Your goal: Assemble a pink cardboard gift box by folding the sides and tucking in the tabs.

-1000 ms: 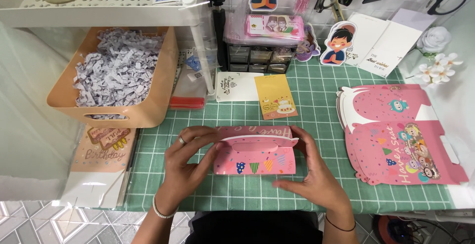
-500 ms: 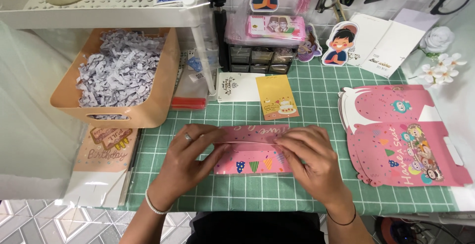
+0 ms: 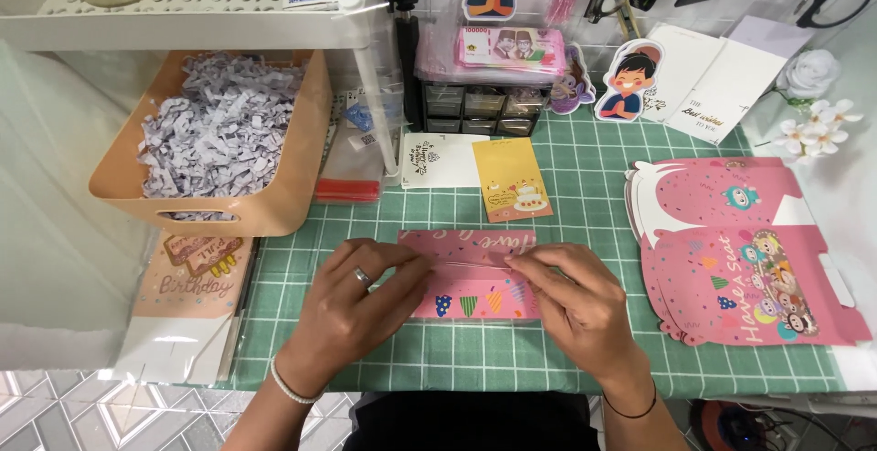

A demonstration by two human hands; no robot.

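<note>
Pink cardboard box [image 3: 468,273] pressed flat under left hand [image 3: 361,300], right hand [image 3: 571,305]

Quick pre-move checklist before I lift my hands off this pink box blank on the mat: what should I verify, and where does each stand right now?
1. Pink box blank lies flat on the green cutting mat: ok.
2. Left hand presses its left part: ok.
3. Right hand presses the fold at its right part: ok.
4. Crease sharp along its whole length: cannot tell, fingers cover it.
5. Yellow card lies apart from the blank: ok.
6. Stack of pink blanks to the right lies apart from the hands: ok.
</note>
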